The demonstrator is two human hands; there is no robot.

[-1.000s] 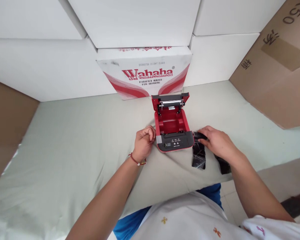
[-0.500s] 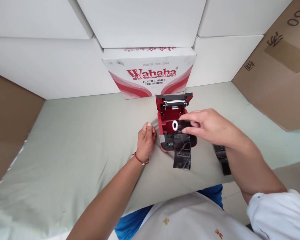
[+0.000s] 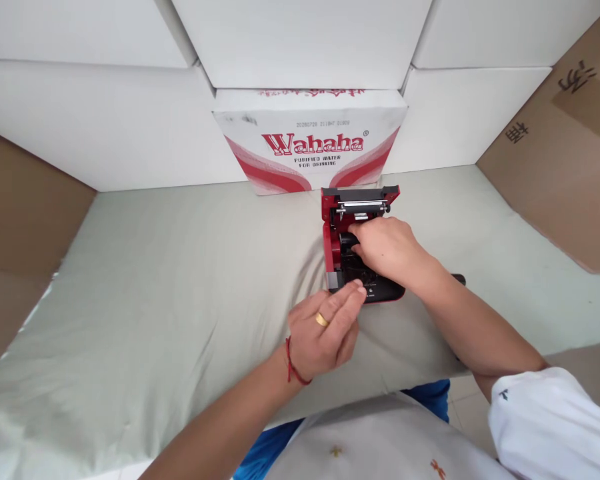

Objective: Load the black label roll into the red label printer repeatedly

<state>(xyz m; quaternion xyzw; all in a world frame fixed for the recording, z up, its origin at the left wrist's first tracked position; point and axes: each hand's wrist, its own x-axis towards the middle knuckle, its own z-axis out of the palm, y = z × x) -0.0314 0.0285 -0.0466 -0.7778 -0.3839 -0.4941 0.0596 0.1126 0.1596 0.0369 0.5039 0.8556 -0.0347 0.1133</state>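
Observation:
A small red printer (image 3: 334,235) with a black front panel sits on the pale green cloth, its lid (image 3: 360,198) tipped open toward the back. My right hand (image 3: 387,248) reaches into the open bay, fingers closed around a black roll (image 3: 347,241) that lies inside it. My left hand (image 3: 327,330), with a gold ring and a red wrist string, hovers just in front of the printer, fingers extended together with their tips at the front panel, over the roll's hanging tail. Whether they pinch the tail is hidden.
A Wahaha water carton (image 3: 310,141) stands right behind the printer, among white boxes (image 3: 105,127). Brown cardboard boxes flank the surface at the left (image 3: 20,227) and right (image 3: 560,153). A dark strip (image 3: 459,279) lies behind my right forearm. The cloth-covered surface (image 3: 170,280) ends near my body.
My right hand picked up the black roll from beside the printer, carried it over and lowered it into the bay. My left hand left the printer's left side for the front.

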